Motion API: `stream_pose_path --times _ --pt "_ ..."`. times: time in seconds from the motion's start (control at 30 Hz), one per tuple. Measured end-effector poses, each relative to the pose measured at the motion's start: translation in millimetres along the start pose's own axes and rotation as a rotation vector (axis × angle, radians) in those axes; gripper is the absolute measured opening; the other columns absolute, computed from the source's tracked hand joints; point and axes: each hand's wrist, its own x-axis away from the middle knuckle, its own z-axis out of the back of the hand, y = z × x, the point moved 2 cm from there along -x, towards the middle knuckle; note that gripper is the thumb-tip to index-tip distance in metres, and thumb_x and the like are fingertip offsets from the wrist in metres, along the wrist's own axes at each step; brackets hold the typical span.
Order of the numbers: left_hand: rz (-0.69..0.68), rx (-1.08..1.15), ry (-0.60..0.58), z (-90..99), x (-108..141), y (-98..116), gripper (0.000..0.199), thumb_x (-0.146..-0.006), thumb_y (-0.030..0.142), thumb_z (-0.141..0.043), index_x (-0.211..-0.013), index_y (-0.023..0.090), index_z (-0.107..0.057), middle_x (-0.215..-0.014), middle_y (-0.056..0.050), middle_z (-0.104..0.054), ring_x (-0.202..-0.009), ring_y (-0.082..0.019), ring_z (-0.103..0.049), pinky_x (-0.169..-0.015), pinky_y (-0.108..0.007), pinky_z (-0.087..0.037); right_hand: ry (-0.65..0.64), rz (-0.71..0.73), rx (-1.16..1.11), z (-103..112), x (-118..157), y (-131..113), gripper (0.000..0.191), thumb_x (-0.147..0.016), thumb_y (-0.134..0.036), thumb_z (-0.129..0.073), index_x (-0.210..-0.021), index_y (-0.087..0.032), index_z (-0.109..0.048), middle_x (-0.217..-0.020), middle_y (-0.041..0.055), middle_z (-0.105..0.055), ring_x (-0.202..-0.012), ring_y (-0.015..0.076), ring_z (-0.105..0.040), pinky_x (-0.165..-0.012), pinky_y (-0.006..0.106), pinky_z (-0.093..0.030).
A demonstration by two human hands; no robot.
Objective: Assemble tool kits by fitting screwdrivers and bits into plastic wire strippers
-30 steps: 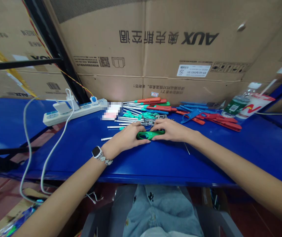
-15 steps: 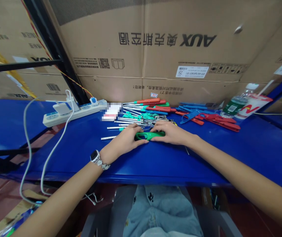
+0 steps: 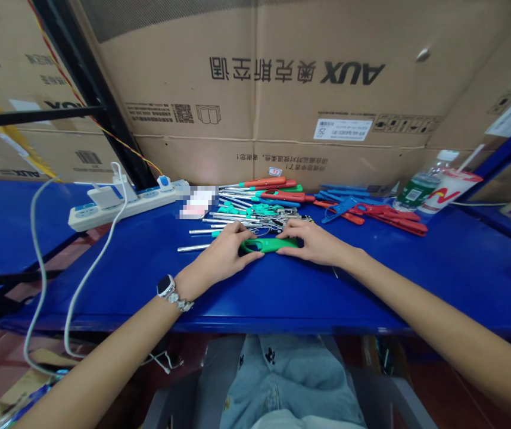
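A green plastic lighter handle (image 3: 270, 245) with a finger loop lies level just above or on the blue tabletop. My left hand (image 3: 228, 253) pinches its looped left end between thumb and fingers, a watch on that wrist. Around the other end, my right hand (image 3: 320, 241) closes with thumb below and fingers above. Right behind both hands is a pile of metal lighter tubes (image 3: 233, 218), with small teal plastic parts (image 3: 267, 210) and thin wires among them. Whether the handle touches the table cannot be made out.
Behind the pile lie assembled red and orange lighters (image 3: 264, 183). Blue handle shells (image 3: 341, 207) and red handle shells (image 3: 389, 217) lie to the right, near a bottle (image 3: 418, 187) and paper cup (image 3: 449, 189). A power strip (image 3: 99, 215) with white cables sits left. A large carton (image 3: 282, 89) stands behind.
The view has shifted slightly. My right hand's fingers have moved a little rightward along the green handle, leaving more of its middle showing. My left hand keeps its hold.
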Motion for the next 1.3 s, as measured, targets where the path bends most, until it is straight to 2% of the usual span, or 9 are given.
stream_pose_path --times 0.13,0.27,0.43,0.53,0.67,0.77,0.9,1.1,1.3 --pt "0.027 -0.090 0.009 2.3 0.2 -0.2 0.038 -0.089 0.053 -0.072 -0.107 0.020 -0.073 -0.104 -0.010 -0.057 -0.101 -0.029 -0.057 -0.092 -0.046 -0.051 -0.026 0.001 0.028 0.2 -0.6 -2.3 0.026 -0.096 -0.039 -0.067 -0.114 -0.020 -0.072 -0.111 0.0090 -0.067 -0.102 0.0242 -0.063 -0.087 0.039 -0.049" --pt "0.049 -0.015 0.009 2.9 1.8 -3.6 0.044 -0.089 0.051 -0.073 -0.119 0.018 -0.071 -0.109 -0.011 -0.063 -0.104 -0.029 -0.060 -0.093 -0.043 -0.052 -0.061 -0.016 0.106 4.3 -5.2 -6.7 0.025 -0.095 -0.037 -0.068 -0.112 -0.019 -0.073 -0.110 0.0103 -0.068 -0.099 0.0261 -0.064 -0.082 0.038 -0.048" --pt "-0.019 0.063 -0.029 3.7 2.6 -18.6 0.036 -0.092 0.042 -0.071 -0.120 0.018 -0.073 -0.106 -0.010 -0.067 -0.096 -0.024 -0.064 -0.092 -0.040 -0.053 -0.092 -0.032 0.132 10.1 -4.9 -9.5 0.022 -0.093 -0.035 -0.069 -0.109 -0.020 -0.074 -0.110 0.0104 -0.070 -0.099 0.0277 -0.065 -0.083 0.040 -0.048" --pt "-0.101 0.083 -0.063 2.5 1.8 -25.1 0.032 -0.096 0.038 -0.066 -0.121 0.020 -0.074 -0.107 -0.010 -0.065 -0.097 -0.023 -0.062 -0.092 -0.041 -0.053 -0.082 -0.051 0.183 9.7 -5.5 -14.4 0.024 -0.092 -0.039 -0.069 -0.109 -0.022 -0.074 -0.109 0.0102 -0.070 -0.100 0.0292 -0.065 -0.087 0.044 -0.046" --pt "-0.164 0.080 -0.072 -0.1 1.0 -23.1 0.029 -0.101 0.035 -0.058 -0.118 0.018 -0.074 -0.103 -0.010 -0.061 -0.098 -0.023 -0.059 -0.093 -0.041 -0.052 0.043 -0.019 0.236 -1.7 -16.7 -31.1 0.042 -0.098 -0.055 -0.057 -0.119 -0.021 -0.070 -0.118 0.0131 -0.068 -0.112 0.0333 -0.061 -0.094 0.049 -0.044" --pt "-0.142 0.085 -0.082 2.2 2.1 -21.6 0.030 -0.101 0.034 -0.056 -0.122 0.019 -0.072 -0.103 -0.009 -0.061 -0.098 -0.023 -0.060 -0.094 -0.042 -0.052 0.031 0.020 0.199 -17.4 -27.2 -41.7 0.034 -0.105 -0.046 -0.048 -0.112 -0.021 -0.069 -0.113 0.0113 -0.069 -0.109 0.0284 -0.062 -0.095 0.046 -0.045" --pt "-0.100 0.095 -0.102 14.1 8.1 -25.0 0.032 -0.098 0.030 -0.059 -0.127 0.021 -0.067 -0.112 -0.009 -0.063 -0.104 -0.024 -0.061 -0.097 -0.042 -0.052 0.035 0.018 0.138 -31.6 -28.4 -41.7 0.028 -0.103 -0.045 -0.055 -0.106 -0.019 -0.065 -0.111 0.0107 -0.067 -0.106 0.0274 -0.061 -0.092 0.044 -0.046" --pt "-0.101 0.045 -0.114 24.5 11.8 -25.5 0.025 -0.100 0.029 -0.053 -0.110 0.017 -0.073 -0.105 -0.010 -0.067 -0.096 -0.023 -0.065 -0.090 -0.039 -0.052 0.134 0.022 0.074 -39.2 -17.9 -37.7 0.023 -0.097 -0.042 -0.065 -0.106 -0.021 -0.060 -0.115 0.0094 -0.063 -0.108 0.0271 -0.058 -0.091 0.042 -0.046" --pt "-0.023 0.103 -0.087 27.8 9.3 -26.8 0.017 -0.094 0.033 -0.064 -0.091 0.018 -0.071 -0.087 -0.006 -0.068 -0.078 -0.017 -0.063 -0.073 -0.032 -0.050 0.144 -0.031 0.036 -40.1 -17.8 -43.4 0.025 -0.098 -0.043 -0.062 -0.111 -0.022 -0.063 -0.117 0.0093 -0.064 -0.110 0.0269 -0.058 -0.095 0.045 -0.046"
